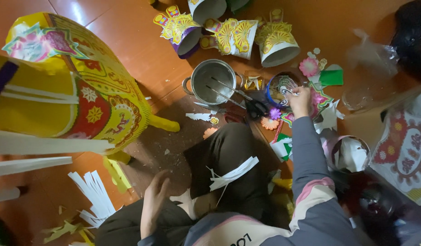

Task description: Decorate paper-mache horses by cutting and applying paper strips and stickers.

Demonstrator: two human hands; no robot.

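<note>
On the floor: right hand point(300, 101) pinches a paper cutout point(290, 91) over the blue bowl point(275, 86); left hand point(153, 200) rests open-fingered, bracing on the thigh.

The person wore dark trousers point(228, 159), loose and slightly creased. The right sleeve point(306, 159) was grey from the cuff at 12 o'clock, then took a pink band and a cream band near the elbow at 5 o'clock. The top's front was cream with dark lettering. Both hands point(153, 202) were bare, without gloves.
</note>
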